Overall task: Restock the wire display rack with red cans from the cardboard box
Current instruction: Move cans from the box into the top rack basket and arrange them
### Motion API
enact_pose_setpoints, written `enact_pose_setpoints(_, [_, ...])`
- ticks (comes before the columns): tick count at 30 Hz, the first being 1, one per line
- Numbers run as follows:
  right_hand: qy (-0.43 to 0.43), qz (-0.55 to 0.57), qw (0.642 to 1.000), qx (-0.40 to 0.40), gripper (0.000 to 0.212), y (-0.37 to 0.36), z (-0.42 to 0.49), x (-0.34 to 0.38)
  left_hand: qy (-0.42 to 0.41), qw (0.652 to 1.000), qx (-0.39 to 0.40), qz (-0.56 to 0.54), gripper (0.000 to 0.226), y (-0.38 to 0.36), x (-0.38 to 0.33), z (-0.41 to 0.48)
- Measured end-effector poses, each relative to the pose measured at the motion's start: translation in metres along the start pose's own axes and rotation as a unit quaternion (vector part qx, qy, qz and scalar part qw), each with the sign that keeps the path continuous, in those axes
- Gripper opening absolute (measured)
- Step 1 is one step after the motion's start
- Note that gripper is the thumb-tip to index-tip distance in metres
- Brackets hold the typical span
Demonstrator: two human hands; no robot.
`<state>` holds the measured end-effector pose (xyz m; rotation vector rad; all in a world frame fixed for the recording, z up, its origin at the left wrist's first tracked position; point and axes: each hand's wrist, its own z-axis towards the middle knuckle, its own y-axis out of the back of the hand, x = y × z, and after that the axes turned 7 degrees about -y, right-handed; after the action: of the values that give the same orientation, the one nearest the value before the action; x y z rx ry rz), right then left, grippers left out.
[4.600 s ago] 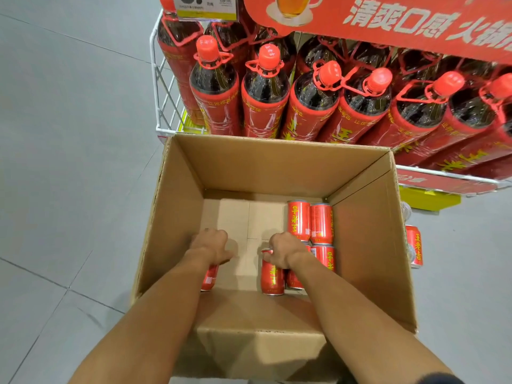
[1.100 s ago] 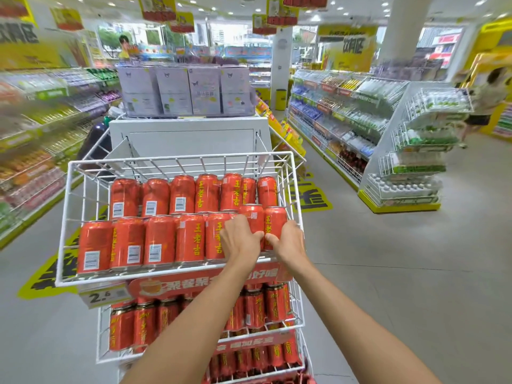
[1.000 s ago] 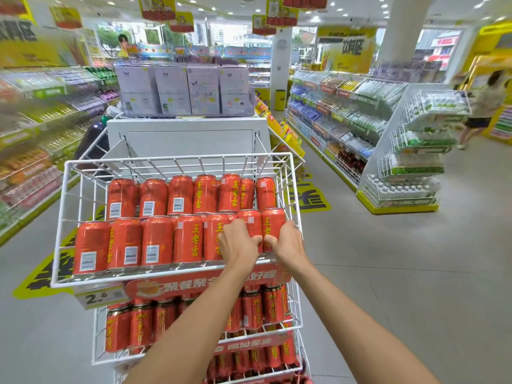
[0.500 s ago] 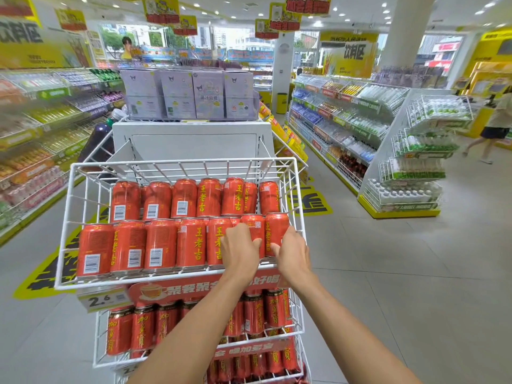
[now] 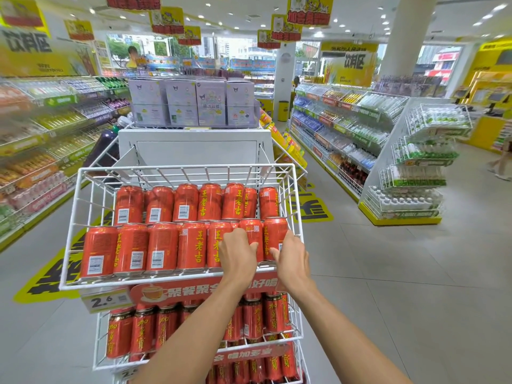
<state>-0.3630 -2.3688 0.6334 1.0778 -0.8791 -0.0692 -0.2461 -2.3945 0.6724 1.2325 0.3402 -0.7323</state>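
The white wire display rack stands right in front of me. Its top basket holds two rows of red cans with yellow lettering. My left hand curls its fingers against the second can from the right in the front row. My right hand lies on the rightmost can at the basket's front right corner. Both cans stand upright in line with the row. Lower tiers hold more red cans. The cardboard box is out of view.
A price tag and a red sign strip hang under the top basket. Purple boxes sit on a white unit behind the rack. Drink shelves and a wire bottle rack line the right; a person walks far right.
Earlier my hands were taking cans in the cardboard box on the floor. Over the last second they stayed at the basket's front right corner, sliding slightly down the two cans.
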Motion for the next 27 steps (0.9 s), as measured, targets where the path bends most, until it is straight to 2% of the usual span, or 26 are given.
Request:
enact_pose_setpoints(4, [0.014,0.002,1.000,-0.011,0.020,0.005,-0.009,0.000,-0.020,1.000,-0.021,0.007,0.044,0.002,0.004,-0.001])
enact_pose_setpoints(8, [0.040,0.000,0.999,-0.016,0.019,0.014,-0.016,0.000,-0.077,0.996,-0.040,0.017,0.020,0.008,0.010,0.001])
enact_pose_setpoints(9, [0.046,-0.004,0.999,-0.016,0.020,0.017,-0.017,0.000,-0.099,0.994,-0.040,0.019,0.019,0.010,0.011,0.000])
enact_pose_setpoints(12, [0.084,-0.021,0.996,0.014,0.024,0.030,-0.019,0.004,-0.171,0.985,0.006,0.032,0.023,0.023,0.014,-0.006])
enact_pose_setpoints(16, [0.130,-0.095,0.983,0.084,0.040,0.050,-0.028,0.010,-0.244,0.955,0.089,0.143,0.036,0.045,0.034,-0.018])
enact_pose_setpoints(20, [0.164,-0.207,0.955,0.133,0.058,0.074,-0.057,0.016,-0.264,0.923,0.130,0.247,0.057,0.076,0.053,-0.040])
enact_pose_setpoints(23, [0.178,-0.250,0.942,0.137,0.073,0.087,-0.091,0.017,-0.276,0.916,0.139,0.255,0.066,0.099,0.065,-0.069])
enact_pose_setpoints(27, [0.182,-0.250,0.944,0.118,0.074,0.093,-0.149,0.025,-0.287,0.912,0.138,0.260,0.072,0.132,0.088,-0.116])
